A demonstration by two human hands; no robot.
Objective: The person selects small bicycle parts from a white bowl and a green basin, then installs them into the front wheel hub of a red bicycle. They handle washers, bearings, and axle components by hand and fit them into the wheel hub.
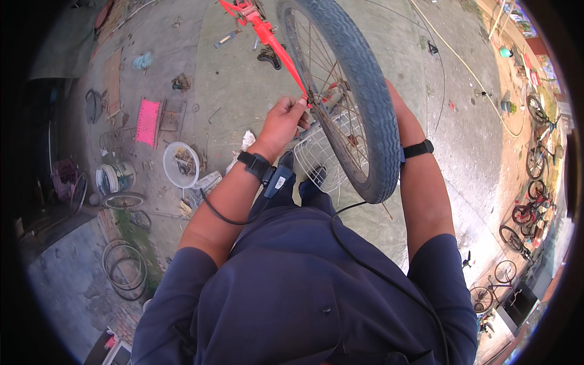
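A bicycle wheel [384, 121] with a black knobby tyre stands upright before me, joined at its hub to a red frame tube [272, 41]. My left hand [286, 121] is closed at the hub's left side, thumb and finger pinched where the red tube ends. What small part sits in that pinch is hidden. On the wheel's far right side, my right hand [394, 100] reaches behind the tyre, and its fingers are mostly covered by it. A white wire basket [313, 161] shows behind the spokes, near my feet.
To the left are a white bucket [181, 165] with scraps in it, a pink slatted piece [148, 121] and loose wheel rims [124, 267]. A screwdriver-like tool [226, 39] and a black saddle-like part [269, 58] lie ahead. Several bicycles [536, 161] line the right side. A pale hose [462, 61] crosses the ground.
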